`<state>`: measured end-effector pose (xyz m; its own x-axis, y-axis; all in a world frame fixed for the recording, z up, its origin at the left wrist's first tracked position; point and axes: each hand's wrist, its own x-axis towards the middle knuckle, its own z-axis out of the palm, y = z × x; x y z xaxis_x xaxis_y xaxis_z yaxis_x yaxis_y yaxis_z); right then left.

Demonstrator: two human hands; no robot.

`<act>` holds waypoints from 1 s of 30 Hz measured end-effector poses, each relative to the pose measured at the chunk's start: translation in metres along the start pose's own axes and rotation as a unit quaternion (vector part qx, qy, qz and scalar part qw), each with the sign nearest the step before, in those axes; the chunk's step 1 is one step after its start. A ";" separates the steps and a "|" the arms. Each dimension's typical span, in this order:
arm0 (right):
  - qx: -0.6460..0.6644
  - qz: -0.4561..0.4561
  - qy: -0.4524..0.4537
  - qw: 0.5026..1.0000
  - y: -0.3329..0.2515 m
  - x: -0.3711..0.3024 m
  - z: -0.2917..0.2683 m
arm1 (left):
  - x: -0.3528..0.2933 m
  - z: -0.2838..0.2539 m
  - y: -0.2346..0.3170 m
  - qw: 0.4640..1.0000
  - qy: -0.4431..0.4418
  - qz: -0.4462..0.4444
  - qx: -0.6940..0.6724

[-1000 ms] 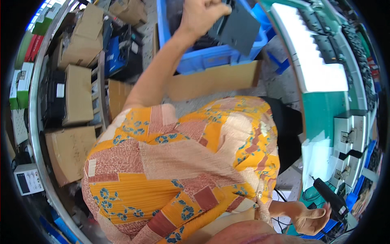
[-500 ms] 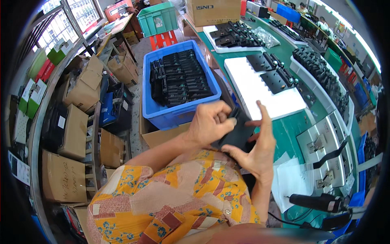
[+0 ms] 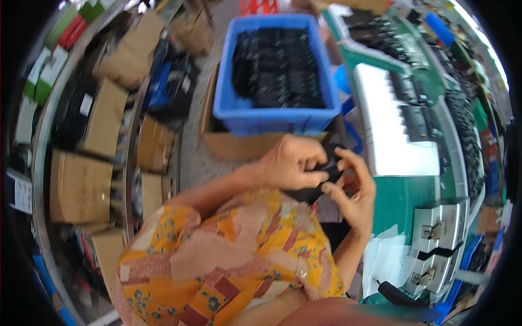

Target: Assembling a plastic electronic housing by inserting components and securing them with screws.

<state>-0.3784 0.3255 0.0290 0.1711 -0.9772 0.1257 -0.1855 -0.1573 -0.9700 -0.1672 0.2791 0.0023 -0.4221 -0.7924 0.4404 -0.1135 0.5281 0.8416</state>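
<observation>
In front of my chest, both hands are closed around a small black part (image 3: 330,164), blurred and mostly covered by my fingers. My left hand (image 3: 293,162) has its fingers curled, with the thumb against the part's near side. From the other side my right hand (image 3: 356,190) grips it between thumb and bent fingers. Just beyond my hands stands a blue plastic crate (image 3: 277,120) holding rows of similar-looking black parts (image 3: 277,68).
A cardboard box (image 3: 255,145) sits under the crate. To the right, the green table (image 3: 399,204) carries white foam (image 3: 378,141) with black plates (image 3: 417,124), metal fixtures (image 3: 441,225), clear plastic sheets (image 3: 383,261) and a black screwdriver-like tool (image 3: 399,293). Shelved cartons (image 3: 81,187) line the left.
My view has turned so that the crate and the table appear shifted. My right hand's fingers, spread beside the black part before, have closed onto it; the part has tilted.
</observation>
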 end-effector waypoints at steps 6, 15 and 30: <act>-0.044 0.054 -0.071 0.995 0.004 0.054 0.031 | 0.009 -0.070 -0.038 0.963 -0.105 -0.169 -0.183; -0.137 0.097 -0.003 0.986 0.002 0.118 0.040 | 0.017 -0.133 -0.151 0.917 0.207 -0.235 0.247; -0.012 -0.054 0.067 0.996 0.027 0.234 0.038 | 0.085 -0.166 -0.232 0.749 0.141 -0.476 0.439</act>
<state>-0.3065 0.0982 0.0243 0.0611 -0.9644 0.2574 -0.1956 -0.2644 -0.9444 -0.0273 0.0382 -0.1034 0.4192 -0.9047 -0.0759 -0.8422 -0.4187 0.3397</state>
